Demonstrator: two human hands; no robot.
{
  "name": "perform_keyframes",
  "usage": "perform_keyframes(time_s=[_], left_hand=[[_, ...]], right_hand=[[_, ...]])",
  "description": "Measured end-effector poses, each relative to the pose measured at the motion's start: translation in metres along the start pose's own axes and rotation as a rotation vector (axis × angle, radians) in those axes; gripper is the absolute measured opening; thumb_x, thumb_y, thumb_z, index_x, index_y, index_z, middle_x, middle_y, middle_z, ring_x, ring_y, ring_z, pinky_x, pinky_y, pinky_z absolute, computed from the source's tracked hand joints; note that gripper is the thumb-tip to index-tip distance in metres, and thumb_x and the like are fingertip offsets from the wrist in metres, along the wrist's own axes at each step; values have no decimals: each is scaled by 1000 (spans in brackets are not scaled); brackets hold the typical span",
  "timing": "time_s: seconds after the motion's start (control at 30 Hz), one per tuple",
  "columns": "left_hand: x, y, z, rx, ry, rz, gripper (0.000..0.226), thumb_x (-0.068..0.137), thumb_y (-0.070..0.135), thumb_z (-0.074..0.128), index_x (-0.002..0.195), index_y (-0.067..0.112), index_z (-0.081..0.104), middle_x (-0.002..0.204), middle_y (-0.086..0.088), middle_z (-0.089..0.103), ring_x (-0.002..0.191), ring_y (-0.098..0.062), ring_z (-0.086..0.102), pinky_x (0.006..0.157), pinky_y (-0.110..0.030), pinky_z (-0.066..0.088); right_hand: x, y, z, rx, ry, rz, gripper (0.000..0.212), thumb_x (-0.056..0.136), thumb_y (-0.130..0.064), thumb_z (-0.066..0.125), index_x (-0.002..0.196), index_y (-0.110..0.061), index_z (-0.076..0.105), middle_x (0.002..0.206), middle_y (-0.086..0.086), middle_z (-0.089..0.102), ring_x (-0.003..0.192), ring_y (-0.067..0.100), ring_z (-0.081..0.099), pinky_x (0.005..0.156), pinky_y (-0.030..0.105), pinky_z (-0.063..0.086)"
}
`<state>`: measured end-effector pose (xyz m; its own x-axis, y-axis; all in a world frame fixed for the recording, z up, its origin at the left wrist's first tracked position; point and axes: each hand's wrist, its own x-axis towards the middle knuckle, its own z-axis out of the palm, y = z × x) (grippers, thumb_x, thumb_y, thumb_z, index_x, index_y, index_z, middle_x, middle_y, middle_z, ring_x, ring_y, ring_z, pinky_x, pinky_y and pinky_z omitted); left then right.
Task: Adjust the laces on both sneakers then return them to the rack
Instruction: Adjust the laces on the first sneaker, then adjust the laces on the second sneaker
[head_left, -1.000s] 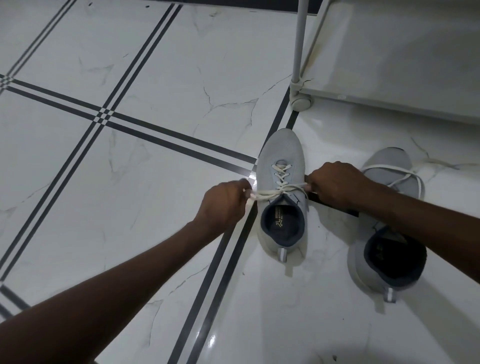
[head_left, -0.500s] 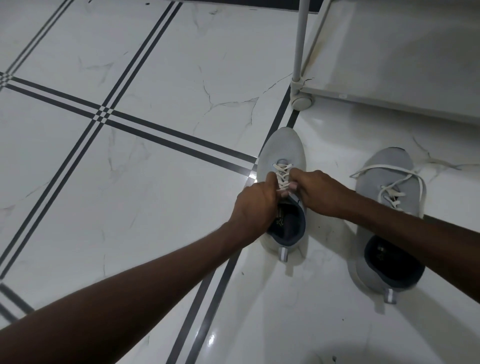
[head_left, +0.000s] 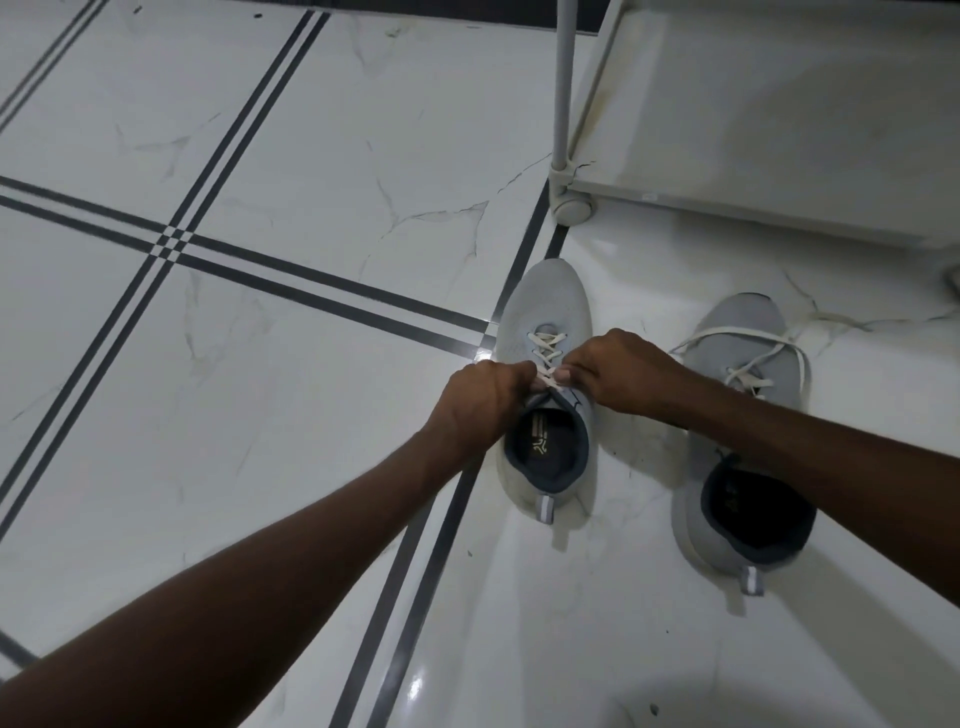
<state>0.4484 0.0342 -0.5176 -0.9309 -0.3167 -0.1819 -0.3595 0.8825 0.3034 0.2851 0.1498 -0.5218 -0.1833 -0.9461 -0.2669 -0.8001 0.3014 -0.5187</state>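
Note:
Two light grey sneakers with dark linings stand side by side on the tiled floor, toes pointing away from me. Over the tongue of the left sneaker (head_left: 546, 306) my left hand (head_left: 480, 400) and my right hand (head_left: 621, 371) meet, each pinching its white lace (head_left: 545, 345) near the top eyelets. The fingertips hide the lace ends. The right sneaker (head_left: 743, 332) stands untouched, its lace (head_left: 769, 340) loose and trailing onto the floor to the right; my right forearm crosses over its middle.
A white rack (head_left: 779, 119) with a grey upright post (head_left: 563, 83) and a caster wheel (head_left: 571, 208) stands just beyond the sneakers at upper right. The white marble floor (head_left: 260, 364) with dark stripe lines stretches to the left.
A second ago my hands were apart, pulling the lace ends out to both sides of the left sneaker. They have since come together over its tongue and stay there.

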Motion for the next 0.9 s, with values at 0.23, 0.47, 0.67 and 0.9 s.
perform_keyframes(time_s=[0.23, 0.47, 0.67, 0.9], left_hand=[[27, -5, -16, 48, 47, 138, 46, 98, 49, 36, 84, 13, 62, 86, -8, 57, 80, -24, 52, 68, -37, 45], [86, 69, -31, -50, 158, 301, 33, 93, 34, 43, 94, 11, 66, 92, -9, 66, 88, -28, 58, 76, -43, 49], [96, 153, -1, -106, -282, 454, 35, 88, 11, 55, 123, 10, 60, 110, -15, 70, 99, -34, 65, 78, -32, 45], [77, 133, -8, 298, -490, 404, 37, 92, 43, 56, 118, 17, 64, 111, -8, 69, 104, -29, 65, 76, -32, 46]], right_hand=[[-23, 24, -31, -112, -65, 127, 44, 98, -49, 38, 64, -23, 51, 64, -4, 53, 72, 27, 58, 62, 32, 35], [-76, 74, -95, -211, 108, 233, 21, 91, -37, 53, 95, -19, 63, 90, 5, 69, 80, 24, 60, 69, 33, 43], [-169, 78, -62, 204, 12, 356, 29, 81, -23, 65, 109, -27, 60, 96, -8, 67, 88, 18, 65, 81, 37, 53], [-194, 83, -30, 130, 133, 433, 33, 84, -57, 57, 84, -24, 52, 68, -3, 61, 66, 17, 57, 55, 30, 37]])
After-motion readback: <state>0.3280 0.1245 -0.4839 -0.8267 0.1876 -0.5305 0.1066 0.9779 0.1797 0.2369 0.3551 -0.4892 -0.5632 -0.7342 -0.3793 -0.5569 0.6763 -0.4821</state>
